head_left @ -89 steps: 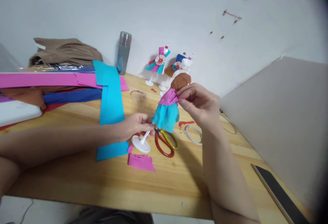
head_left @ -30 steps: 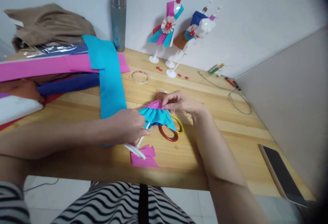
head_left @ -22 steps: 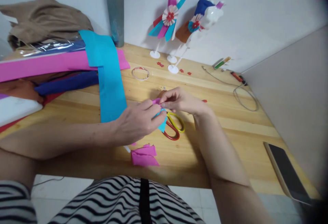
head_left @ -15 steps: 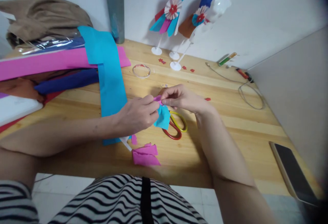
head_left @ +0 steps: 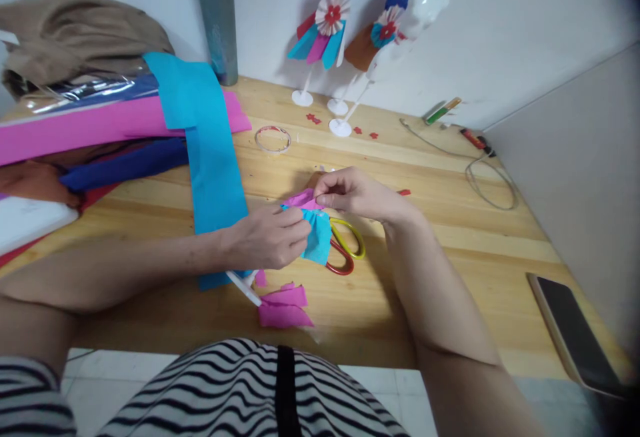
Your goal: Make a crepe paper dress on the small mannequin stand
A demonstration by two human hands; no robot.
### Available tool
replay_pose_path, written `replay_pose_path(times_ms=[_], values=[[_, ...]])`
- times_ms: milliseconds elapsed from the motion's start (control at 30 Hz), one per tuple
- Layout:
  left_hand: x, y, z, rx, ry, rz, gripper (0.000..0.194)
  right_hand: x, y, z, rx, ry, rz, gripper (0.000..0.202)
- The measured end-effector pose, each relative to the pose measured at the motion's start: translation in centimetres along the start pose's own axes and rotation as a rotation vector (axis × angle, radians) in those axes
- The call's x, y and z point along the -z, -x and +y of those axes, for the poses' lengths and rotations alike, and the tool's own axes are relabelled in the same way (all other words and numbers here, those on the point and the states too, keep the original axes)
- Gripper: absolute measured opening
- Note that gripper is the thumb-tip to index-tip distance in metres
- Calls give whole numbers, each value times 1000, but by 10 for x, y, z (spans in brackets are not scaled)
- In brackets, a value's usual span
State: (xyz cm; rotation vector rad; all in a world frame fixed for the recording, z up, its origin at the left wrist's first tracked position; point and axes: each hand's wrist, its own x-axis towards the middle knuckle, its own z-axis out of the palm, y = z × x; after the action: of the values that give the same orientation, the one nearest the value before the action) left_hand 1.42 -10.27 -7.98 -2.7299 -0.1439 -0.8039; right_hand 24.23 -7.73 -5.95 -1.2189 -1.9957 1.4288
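My left hand [head_left: 270, 236] is closed on the left part of a small gathered piece of blue crepe paper [head_left: 316, 238] with a pink strip [head_left: 301, 200] along its top. The fingertips of my right hand [head_left: 345, 190] pinch the pink strip at its right end. Scissors with one yellow and one red handle loop [head_left: 354, 240] lie on the table just right of the blue piece, their blades hidden. Nearer to me lie torn pink scraps [head_left: 285, 310] beside a white stick [head_left: 244, 288] that reaches toward my left forearm.
A long blue paper strip [head_left: 215, 170] lies across rolls at the left. A bottle [head_left: 217, 24] and decorated white stands [head_left: 303, 97] are at the back. A tape ring [head_left: 273, 139], a cable [head_left: 473, 177] and a phone [head_left: 575, 337] rest on the table [head_left: 480, 257].
My left hand has moved slightly down, and more of the pink strip shows between my hands. The blue piece looks more spread out. The view has shifted a little.
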Motion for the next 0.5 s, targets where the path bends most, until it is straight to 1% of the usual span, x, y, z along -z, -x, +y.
replay_pose_path(times_ms=[67, 133, 233, 300, 400, 500], values=[[0, -2, 1, 19, -83, 72, 19, 0, 0, 0, -4, -3, 5, 17], [1, -8, 1, 73, -142, 85, 15, -1, 1, -1, -10, -7, 13, 19], [0, -17, 3, 176, -202, 47, 14, -3, 0, -2, -21, -8, 12, 20], [-3, -20, 5, 225, -200, 16, 14, -4, -1, -2, -32, -10, 9, 20], [-8, -21, 8, 227, -170, 19, 16, -5, -1, -2, -35, -16, -6, 19], [-11, -18, 8, 173, -154, 79, 15, -5, -1, -1, -29, -14, -7, 16]])
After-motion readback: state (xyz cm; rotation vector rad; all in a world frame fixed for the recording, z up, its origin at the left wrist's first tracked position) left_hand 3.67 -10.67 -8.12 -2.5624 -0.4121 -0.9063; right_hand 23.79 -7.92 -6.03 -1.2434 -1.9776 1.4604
